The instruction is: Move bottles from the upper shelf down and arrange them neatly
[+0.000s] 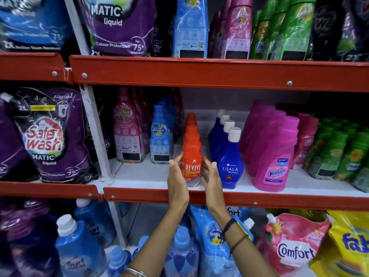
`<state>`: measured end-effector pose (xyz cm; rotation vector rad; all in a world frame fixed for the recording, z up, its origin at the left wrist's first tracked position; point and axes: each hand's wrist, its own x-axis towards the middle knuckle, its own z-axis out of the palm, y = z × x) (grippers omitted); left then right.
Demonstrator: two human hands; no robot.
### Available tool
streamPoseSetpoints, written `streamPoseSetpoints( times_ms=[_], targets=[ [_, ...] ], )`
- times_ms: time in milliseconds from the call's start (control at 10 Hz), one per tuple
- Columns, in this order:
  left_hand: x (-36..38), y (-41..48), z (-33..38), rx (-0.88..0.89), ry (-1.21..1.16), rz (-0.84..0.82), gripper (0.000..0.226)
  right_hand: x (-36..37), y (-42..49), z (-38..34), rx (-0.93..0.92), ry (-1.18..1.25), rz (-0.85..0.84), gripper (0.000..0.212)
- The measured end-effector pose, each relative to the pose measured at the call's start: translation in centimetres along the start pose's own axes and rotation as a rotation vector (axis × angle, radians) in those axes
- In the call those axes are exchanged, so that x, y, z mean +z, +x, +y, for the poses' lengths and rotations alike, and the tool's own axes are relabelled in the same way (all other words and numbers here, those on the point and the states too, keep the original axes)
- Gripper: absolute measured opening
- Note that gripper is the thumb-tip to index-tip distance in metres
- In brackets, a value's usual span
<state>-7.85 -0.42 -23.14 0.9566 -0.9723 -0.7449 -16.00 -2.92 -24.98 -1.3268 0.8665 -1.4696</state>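
Note:
An orange Revive bottle (192,158) stands at the front of a row of several like it, on the white middle shelf (143,174). My left hand (176,176) presses its left side and my right hand (209,174) cups its right side, fingers straight. The bottle rests upright on the shelf between both palms. On the upper shelf (199,73) stand a blue bottle (190,29), pink bottles (236,31) and green bottles (287,31).
Blue Ujala bottles (229,158) line up just right of my right hand, then pink Vanish bottles (273,154) and green bottles (331,154). Pink and blue softener bottles (159,136) stand to the left. A white upright post (93,128) divides the shelving. Pouches fill the bottom shelf.

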Motion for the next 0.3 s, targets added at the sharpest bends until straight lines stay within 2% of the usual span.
streamPoseSetpoints(
  times_ms=[100, 200, 300],
  targets=[
    [0.2, -0.2, -0.2, 0.022, -0.002, 0.012, 0.062, -0.2, -0.4, -0.5, -0.018, 0.008, 0.009, 0.067],
    [0.4, -0.8, 1.0, 0.117, 0.069, 0.072, 0.051, -0.6, -2.0, -1.7, -0.068, 0.019, 0.068, 0.051],
    [0.9, -0.5, 3.7, 0.425, 0.135, 0.111, 0.047, -3.0, -5.7, -1.8, -0.176, 0.052, 0.187, 0.064]
  ],
)
